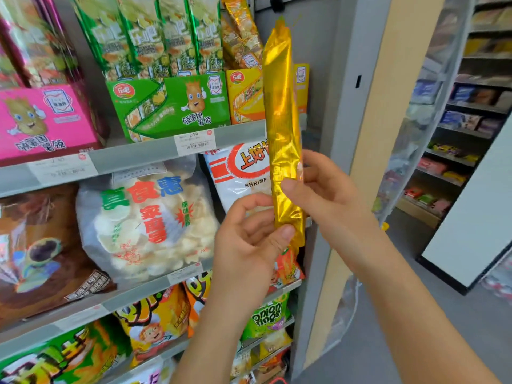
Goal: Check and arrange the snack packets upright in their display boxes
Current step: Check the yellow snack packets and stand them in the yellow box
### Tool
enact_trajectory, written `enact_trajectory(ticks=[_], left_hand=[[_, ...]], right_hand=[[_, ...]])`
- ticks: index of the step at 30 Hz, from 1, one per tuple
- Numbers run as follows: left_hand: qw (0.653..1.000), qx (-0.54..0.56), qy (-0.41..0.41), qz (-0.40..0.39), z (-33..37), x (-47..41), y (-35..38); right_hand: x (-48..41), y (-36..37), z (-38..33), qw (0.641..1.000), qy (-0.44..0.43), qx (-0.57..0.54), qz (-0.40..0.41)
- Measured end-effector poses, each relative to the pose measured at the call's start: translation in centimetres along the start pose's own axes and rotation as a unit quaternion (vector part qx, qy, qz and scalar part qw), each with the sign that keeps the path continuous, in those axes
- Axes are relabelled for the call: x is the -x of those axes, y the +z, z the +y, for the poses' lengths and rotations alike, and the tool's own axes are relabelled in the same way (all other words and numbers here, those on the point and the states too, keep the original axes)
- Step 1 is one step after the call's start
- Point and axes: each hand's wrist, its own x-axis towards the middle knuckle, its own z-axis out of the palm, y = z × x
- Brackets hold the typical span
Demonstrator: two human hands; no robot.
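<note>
The long gold packet (282, 126) stood nearly upright in the air in front of the shelving, held edge-on to me, its top sealed end level with the packets on the upper shelf and its lower end just above the second shelf's edge. My right hand (329, 198) had it about two thirds of the way down, thumb pressed on the near face and the other fingers wrapped behind, so it was pinched between them. My left hand (249, 239) took the bottom end, the thumb pushed against the foil near the lower seal and the forefinger curled up toward it; the remaining fingers were folded loosely into the palm.

Just behind the packet sat the yellow display box (246, 95), with more gold packets (241, 31) leaning in it. Beside that, to the left, was the green display box (177, 106) with green packets (149, 34) standing upright, and farther left the pink display box (41, 120). Below, on the next shelf, a white shrimp chip bag (238, 176) lay directly behind my left fingers, next to a clear bag of white crackers (144, 223).
</note>
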Motion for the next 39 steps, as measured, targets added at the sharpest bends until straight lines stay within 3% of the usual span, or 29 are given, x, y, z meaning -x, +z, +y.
enact_trajectory(ticks=[3,6,8,14,21,26,30,33,35,39], left_hand=[[1.0,0.006,-0.009,-0.023,-0.3,-0.4,0.2],[0.998,-0.052,0.014,-0.03,-0.4,-1.0,0.4],[0.992,-0.113,0.058,-0.006,0.2,-2.0,0.4],[0.984,-0.134,0.113,-0.02,3.5,-6.4,2.1],[0.985,-0.085,0.135,0.071,6.2,-11.6,4.0],[0.965,-0.161,0.198,0.051,7.4,-14.1,4.8],[0.957,-0.243,0.158,0.005,8.5,-15.3,4.8],[0.947,-0.267,0.177,0.038,9.3,-16.7,5.1],[0.906,-0.325,0.255,0.095,10.1,-17.7,5.6],[0.764,-0.448,0.402,0.232,11.6,-20.7,6.7]], right_hand=[[0.7,-0.7,-0.2,0.997,-0.031,0.063,-0.022],[1.2,-1.2,0.0,0.987,-0.066,0.139,0.044],[1.1,-1.6,0.2,0.967,-0.085,0.217,0.101],[0.3,-1.6,1.2,0.908,-0.182,0.336,0.171],[-2.0,-3.7,2.2,0.922,-0.164,0.33,0.12],[-4.1,-4.3,1.9,0.93,-0.163,0.319,0.078],[-6.0,-4.3,1.5,0.918,-0.201,0.333,0.083],[-8.0,-4.0,0.9,0.922,-0.202,0.321,0.082],[-9.5,-3.8,0.4,0.926,-0.187,0.322,0.058],[-12.5,-3.4,-0.6,0.894,-0.207,0.393,0.063]])
